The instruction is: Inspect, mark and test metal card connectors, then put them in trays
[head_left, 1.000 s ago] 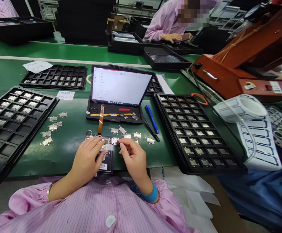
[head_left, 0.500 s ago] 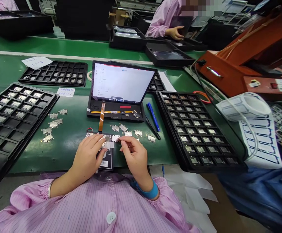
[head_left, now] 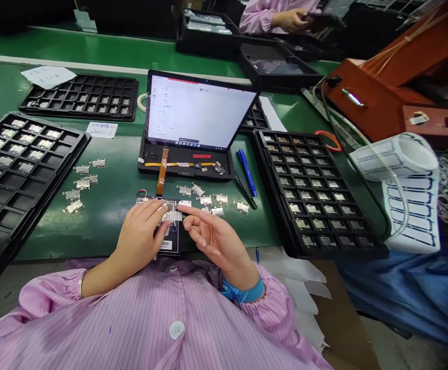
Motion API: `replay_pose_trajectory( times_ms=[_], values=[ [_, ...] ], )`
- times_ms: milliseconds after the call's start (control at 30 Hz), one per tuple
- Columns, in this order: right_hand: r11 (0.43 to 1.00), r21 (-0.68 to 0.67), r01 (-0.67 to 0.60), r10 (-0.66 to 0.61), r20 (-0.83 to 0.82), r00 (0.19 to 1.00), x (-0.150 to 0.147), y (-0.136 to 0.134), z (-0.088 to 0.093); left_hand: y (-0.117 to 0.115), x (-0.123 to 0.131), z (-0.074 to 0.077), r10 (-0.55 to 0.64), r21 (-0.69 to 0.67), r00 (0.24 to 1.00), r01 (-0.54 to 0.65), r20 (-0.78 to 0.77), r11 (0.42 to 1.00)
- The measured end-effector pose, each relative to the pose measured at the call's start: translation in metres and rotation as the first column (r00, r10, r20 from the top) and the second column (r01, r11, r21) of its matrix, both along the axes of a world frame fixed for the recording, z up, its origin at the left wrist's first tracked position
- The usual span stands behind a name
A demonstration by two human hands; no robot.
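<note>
A single camera worn on the person's head looks forward and steeply down, over the pink striped smock (head_left: 150,318) at the green workbench (head_left: 93,226). It sits close: the left hand (head_left: 141,234) and right hand (head_left: 212,236) lie low in mid-frame, just past the chest. The wide lens also takes in the lit tablet (head_left: 197,113), the left tray (head_left: 0,216), the right tray (head_left: 335,252) and, at the top edge, a co-worker's hand (head_left: 287,18) across the bench

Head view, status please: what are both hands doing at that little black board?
Left hand pressing down on black board. Right hand open, index fingertip by small metal part at board's top edge. Loose metal parts just beyond.
</note>
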State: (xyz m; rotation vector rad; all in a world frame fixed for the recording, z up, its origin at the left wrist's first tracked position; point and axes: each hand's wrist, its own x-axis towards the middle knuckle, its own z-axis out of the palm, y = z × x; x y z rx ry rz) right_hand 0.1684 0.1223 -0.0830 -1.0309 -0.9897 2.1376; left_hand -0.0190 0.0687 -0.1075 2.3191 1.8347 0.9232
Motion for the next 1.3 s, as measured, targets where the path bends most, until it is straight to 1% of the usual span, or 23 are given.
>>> replay_pose_trajectory(
  times_ms=[67, 133, 167, 200, 233, 267, 300, 333, 367, 433, 500, 567, 600, 633, 667, 767, 800, 833, 900, 967, 1033, 1200, 1300],
  values=[
    [0.993, 0.083, -0.079, 0.076, 0.035, 0.996, -0.001, 0.001, -0.002, 0.000, 0.000, 0.000, 0.003, 0.005, 1.000, -0.003, 0.016, 1.000],
    [0.946, 0.322, -0.050, -0.017, 0.201, 0.979, -0.003, 0.001, -0.004, 0.000, 0.000, 0.000, 0.003, 0.006, 1.000, -0.003, 0.025, 1.000],
    [0.868, 0.497, -0.026, -0.149, 0.309, 0.939, -0.004, 0.002, -0.006, 0.000, 0.000, 0.000, 0.000, 0.007, 1.000, -0.001, 0.028, 1.000],
    [0.746, 0.665, -0.046, -0.301, 0.397, 0.867, -0.005, 0.002, -0.008, 0.001, 0.000, 0.000, -0.003, 0.008, 1.000, 0.002, 0.030, 1.000],
    [0.606, 0.785, -0.123, -0.429, 0.454, 0.781, -0.006, 0.004, -0.011, 0.001, 0.000, -0.001, -0.006, 0.010, 0.999, 0.006, 0.033, 1.000],
    [0.483, 0.843, -0.236, -0.513, 0.491, 0.704, -0.006, 0.005, -0.014, 0.001, 0.000, -0.001, -0.008, 0.010, 0.999, 0.008, 0.035, 1.000],
    [0.391, 0.851, -0.349, -0.557, 0.521, 0.647, -0.006, 0.007, -0.016, 0.001, 0.000, -0.002, -0.009, 0.009, 0.999, 0.008, 0.035, 1.000],
    [0.330, 0.837, -0.437, -0.575, 0.545, 0.610, -0.006, 0.008, -0.019, 0.001, 0.000, -0.002, -0.007, 0.006, 0.999, 0.007, 0.034, 1.000],
    [0.290, 0.824, -0.487, -0.589, 0.555, 0.588, -0.005, 0.009, -0.020, 0.001, 0.000, -0.002, -0.006, 0.000, 0.999, 0.006, 0.034, 1.000],
    [0.238, 0.833, -0.500, -0.640, 0.522, 0.564, -0.003, 0.007, -0.021, 0.000, -0.001, -0.001, -0.006, -0.004, 0.999, 0.006, 0.052, 1.000],
    [0.185, 0.866, -0.465, -0.663, 0.460, 0.591, -0.002, 0.000, -0.017, -0.002, -0.001, 0.003, -0.003, 0.000, 0.993, 0.003, 0.122, 1.000],
    [0.140, 0.891, -0.432, -0.596, 0.424, 0.682, -0.004, -0.011, -0.011, -0.004, -0.001, 0.009, 0.001, -0.043, 0.962, 0.011, 0.271, 0.999],
    [0.140, 0.901, -0.411, -0.532, 0.419, 0.736, -0.005, -0.017, -0.008, -0.006, 0.000, 0.013, 0.012, -0.095, 0.933, 0.024, 0.360, 0.995],
    [0.178, 0.910, -0.374, -0.468, 0.413, 0.781, -0.007, -0.022, -0.006, -0.007, 0.000, 0.017, 0.033, -0.156, 0.896, 0.041, 0.443, 0.987],
    [0.261, 0.911, -0.319, -0.415, 0.404, 0.815, -0.008, -0.025, -0.004, -0.008, 0.000, 0.020, 0.060, -0.216, 0.859, 0.059, 0.508, 0.975],
    [0.624, 0.768, -0.144, -0.264, 0.381, 0.886, -0.010, -0.030, -0.004, -0.010, 0.002, 0.027, 0.113, -0.318, 0.798, 0.101, 0.592, 0.943],
    [0.703, 0.700, -0.124, -0.215, 0.376, 0.901, -0.009, -0.029, -0.004, -0.011, 0.002, 0.028, 0.112, -0.338, 0.797, 0.120, 0.594, 0.933],
    [0.742, 0.657, -0.132, -0.173, 0.379, 0.909, -0.007, -0.029, -0.005, -0.011, 0.002, 0.029, 0.108, -0.360, 0.803, 0.138, 0.586, 0.923],
    [0.730, 0.663, -0.167, -0.165, 0.408, 0.898, -0.001, -0.026, -0.006, -0.012, 0.000, 0.031, 0.133, -0.383, 0.825, 0.108, 0.549, 0.917],
    [0.687, 0.708, -0.164, -0.240, 0.434, 0.868, 0.006, -0.024, -0.005, -0.012, -0.002, 0.034, 0.196, -0.377, 0.834, 0.016, 0.516, 0.926],
    [0.681, 0.718, -0.142, -0.266, 0.424, 0.866, 0.010, -0.023, -0.002, -0.012, -0.003, 0.037, 0.222, -0.376, 0.829, -0.015, 0.513, 0.927],
    [0.757, 0.618, -0.212, -0.064, 0.392, 0.918, 0.006, -0.028, 0.005, -0.010, 0.004, 0.042, 0.138, -0.412, 0.834, 0.114, 0.535, 0.904],
    [0.779, 0.593, -0.206, -0.050, 0.386, 0.921, 0.004, -0.031, 0.007, -0.009, 0.009, 0.041, 0.103, -0.428, 0.842, 0.160, 0.529, 0.889]
  ],
)
